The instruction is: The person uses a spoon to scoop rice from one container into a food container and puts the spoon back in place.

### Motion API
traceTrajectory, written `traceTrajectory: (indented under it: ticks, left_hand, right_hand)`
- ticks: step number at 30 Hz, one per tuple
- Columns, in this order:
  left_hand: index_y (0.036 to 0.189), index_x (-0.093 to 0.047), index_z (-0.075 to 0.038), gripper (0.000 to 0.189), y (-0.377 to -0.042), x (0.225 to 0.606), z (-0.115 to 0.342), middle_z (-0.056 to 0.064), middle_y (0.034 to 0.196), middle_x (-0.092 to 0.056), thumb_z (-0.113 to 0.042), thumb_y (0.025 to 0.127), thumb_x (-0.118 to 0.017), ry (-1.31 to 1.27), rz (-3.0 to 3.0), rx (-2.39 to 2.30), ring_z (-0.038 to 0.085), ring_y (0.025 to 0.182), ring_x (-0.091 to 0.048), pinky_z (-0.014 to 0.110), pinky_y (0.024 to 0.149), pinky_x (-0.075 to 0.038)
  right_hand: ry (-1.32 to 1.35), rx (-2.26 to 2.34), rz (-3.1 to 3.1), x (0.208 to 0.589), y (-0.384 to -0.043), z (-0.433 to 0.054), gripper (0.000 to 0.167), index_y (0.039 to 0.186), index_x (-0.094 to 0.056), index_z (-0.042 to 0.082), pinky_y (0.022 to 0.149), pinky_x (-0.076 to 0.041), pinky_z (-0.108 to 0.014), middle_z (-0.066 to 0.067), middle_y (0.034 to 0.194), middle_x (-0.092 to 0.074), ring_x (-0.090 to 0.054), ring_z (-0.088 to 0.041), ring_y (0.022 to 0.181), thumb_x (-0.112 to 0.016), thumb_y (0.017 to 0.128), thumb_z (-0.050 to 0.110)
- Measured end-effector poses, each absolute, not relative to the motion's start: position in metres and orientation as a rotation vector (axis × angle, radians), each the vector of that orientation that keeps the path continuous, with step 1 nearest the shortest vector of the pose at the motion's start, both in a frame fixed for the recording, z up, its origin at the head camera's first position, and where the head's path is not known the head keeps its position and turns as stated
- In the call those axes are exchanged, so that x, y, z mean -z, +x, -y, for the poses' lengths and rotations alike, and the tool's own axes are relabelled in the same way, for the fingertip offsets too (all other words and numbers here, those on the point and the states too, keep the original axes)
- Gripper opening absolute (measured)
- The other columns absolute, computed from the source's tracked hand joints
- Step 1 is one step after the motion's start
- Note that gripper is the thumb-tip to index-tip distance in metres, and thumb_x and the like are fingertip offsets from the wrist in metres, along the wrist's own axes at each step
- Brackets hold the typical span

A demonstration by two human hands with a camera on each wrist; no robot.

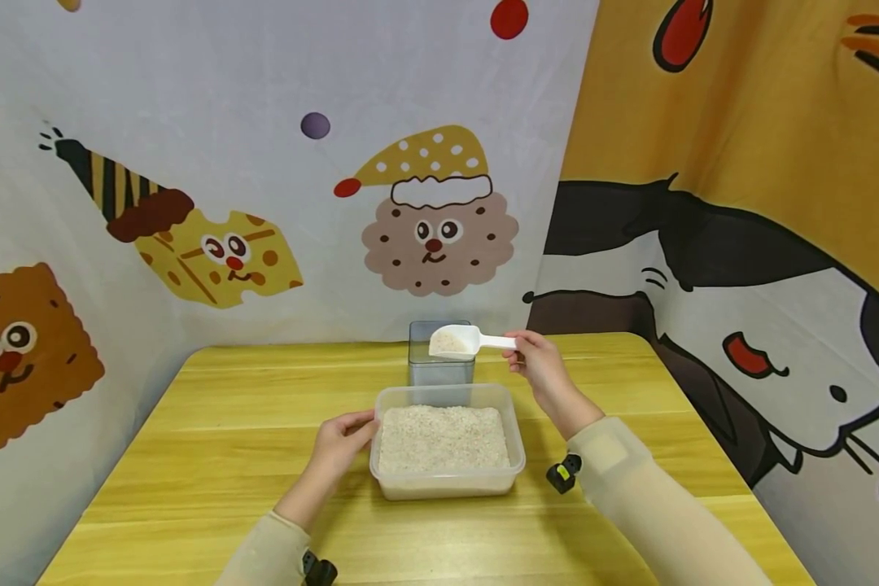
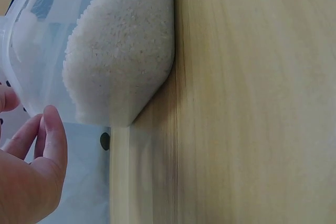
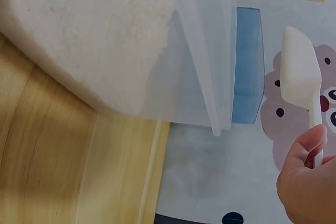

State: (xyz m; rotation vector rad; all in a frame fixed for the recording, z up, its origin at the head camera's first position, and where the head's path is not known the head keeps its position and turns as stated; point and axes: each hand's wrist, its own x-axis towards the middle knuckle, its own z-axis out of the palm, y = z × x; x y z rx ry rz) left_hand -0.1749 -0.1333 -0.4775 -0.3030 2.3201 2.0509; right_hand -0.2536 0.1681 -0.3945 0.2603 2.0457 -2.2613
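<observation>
My right hand (image 1: 545, 370) grips the handle of a white plastic scoop (image 1: 470, 341), which carries some rice (image 1: 450, 342). The scoop is raised over a bluish see-through container (image 1: 441, 374) at the back of the table, overlapping its top in the head view. In front of that container stands a clear plastic tub (image 1: 447, 486) holding a broad bed of rice (image 1: 443, 439). My left hand (image 1: 339, 443) holds the tub by its left rim, with curved fingers (image 2: 55, 142) against the wall just under the rim in the left wrist view.
Both containers stand on a yellow wood-grain table (image 1: 249, 423), the bluish one right behind the tub. A curtain (image 1: 264, 81) printed with cartoon figures hangs along the table's back edge and sides. A small black device (image 1: 564, 474) sits at the right wrist.
</observation>
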Motion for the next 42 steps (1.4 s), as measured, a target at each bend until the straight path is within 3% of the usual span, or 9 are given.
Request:
traceTrajectory:
  ticks: [10, 28, 35, 42]
  left_hand:
    - [0.114, -0.065, 0.006, 0.031, -0.175, 0.479, 0.133, 0.016, 0.107, -0.068, -0.01, 0.087, -0.067, -0.3, -2.328, -2.044, 0.006, 0.083, -0.062, 0.035, 0.079, -0.057]
    - [0.116, -0.063, 0.009, 0.034, -0.174, 0.478, 0.134, 0.018, 0.108, -0.067, -0.01, 0.088, -0.066, -0.253, -2.307, -2.077, 0.003, 0.081, -0.061, 0.026, 0.074, -0.056]
    - [0.115, -0.063, 0.009, 0.032, -0.175, 0.479, 0.135, 0.019, 0.107, -0.067, -0.008, 0.088, -0.065, -0.255, -2.303, -2.079, 0.004, 0.082, -0.062, 0.027, 0.075, -0.057]
    - [0.115, -0.064, 0.008, 0.031, -0.175, 0.48, 0.135, 0.018, 0.107, -0.068, -0.007, 0.088, -0.065, -0.264, -2.305, -2.073, 0.005, 0.082, -0.062, 0.025, 0.074, -0.056]
  right_hand:
    - [0.242, 2.216, -2.189, 0.394, -0.26, -0.169, 0.032, 0.123, -0.051, -0.007, 0.057, -0.046, -0.016, 0.0, 0.074, -0.057, -0.051, -0.009, 0.064, -0.038, 0.103, 0.014]
    - [0.121, 2.082, -2.508, 0.395, -0.263, -0.164, 0.028, 0.113, -0.059, -0.007, 0.056, -0.05, -0.018, -0.008, 0.078, -0.06, -0.055, -0.013, 0.066, -0.042, 0.101, 0.012]
    - [-0.042, 1.888, -2.758, 0.392, -0.261, -0.162, 0.027, 0.112, -0.061, -0.004, 0.059, -0.054, -0.026, -0.019, 0.085, -0.062, -0.055, -0.014, 0.066, -0.044, 0.101, 0.014]
    - [-0.432, 1.451, -3.202, 0.392, -0.256, -0.158, 0.02, 0.106, -0.066, 0.002, 0.058, -0.051, -0.026, -0.014, 0.092, -0.065, -0.059, -0.021, 0.073, -0.049, 0.098, 0.01]
